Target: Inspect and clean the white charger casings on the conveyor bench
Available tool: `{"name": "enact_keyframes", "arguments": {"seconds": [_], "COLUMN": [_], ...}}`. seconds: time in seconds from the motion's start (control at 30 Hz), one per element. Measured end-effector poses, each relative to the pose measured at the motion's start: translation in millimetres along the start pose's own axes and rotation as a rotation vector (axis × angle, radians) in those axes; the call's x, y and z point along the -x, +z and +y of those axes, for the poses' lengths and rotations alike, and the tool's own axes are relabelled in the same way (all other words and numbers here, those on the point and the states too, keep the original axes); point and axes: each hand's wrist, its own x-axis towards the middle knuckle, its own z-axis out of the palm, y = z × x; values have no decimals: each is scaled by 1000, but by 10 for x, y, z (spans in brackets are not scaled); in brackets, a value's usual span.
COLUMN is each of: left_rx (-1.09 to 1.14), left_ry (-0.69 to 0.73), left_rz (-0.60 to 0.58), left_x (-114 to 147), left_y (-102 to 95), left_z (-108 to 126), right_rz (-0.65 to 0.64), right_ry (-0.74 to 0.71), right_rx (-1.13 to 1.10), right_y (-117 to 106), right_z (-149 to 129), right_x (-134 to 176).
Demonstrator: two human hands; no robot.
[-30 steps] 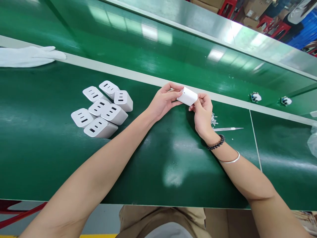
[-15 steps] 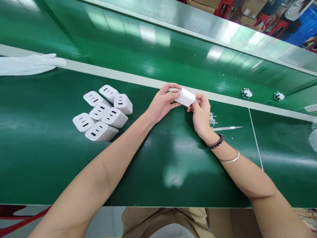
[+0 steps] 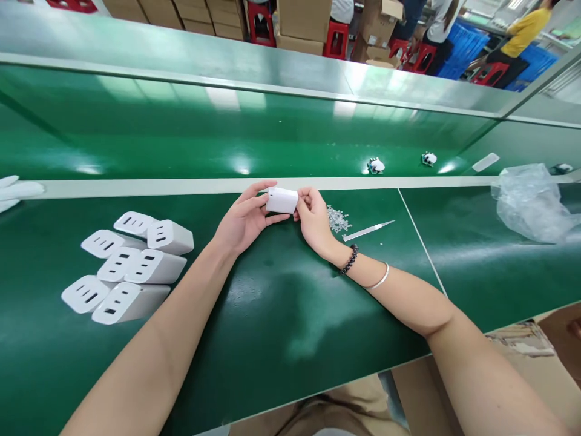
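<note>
A white charger housing (image 3: 282, 200) is held between both hands above the green bench. My left hand (image 3: 245, 217) has its fingers around the left end, and my right hand (image 3: 314, 218) pinches the right end. What the right fingertips touch on that end is hidden. Beside my right hand lies a pile of small clear plastic pieces (image 3: 337, 220), with pointed tweezers (image 3: 368, 231) just right of it. To the left of my left forearm, several white chargers (image 3: 154, 266) with slotted port faces stand in a close group.
Two small circuit boards (image 3: 376, 165) (image 3: 429, 158) sit beyond the pale strip (image 3: 181, 187). A clear plastic bag (image 3: 531, 203) and a flat white piece (image 3: 485, 162) are at the right. A white glove (image 3: 20, 191) lies far left. People, red stools and cartons (image 3: 304, 24) are behind.
The view has turned to the right, bringing the plastic bag into sight. Both hands still hold the charger housing, which is now nearly level in the picture.
</note>
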Motion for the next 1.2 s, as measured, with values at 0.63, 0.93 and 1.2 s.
{"name": "enact_keyframes", "arguments": {"seconds": [0.63,0.93,1.2], "left_rx": [-33,-31,-38], "left_ry": [-19,-14,-7], "left_rz": [91,114,94], "left_x": [-60,-63,-79], "left_y": [-53,-60,-98], "left_z": [18,17,-1], "right_rz": [-20,-37,-38], "right_ry": [-16,-33,-41], "right_rx": [39,59,61], "right_y": [32,38,37], "right_z": [82,31,51], "right_x": [-24,-2,7]}}
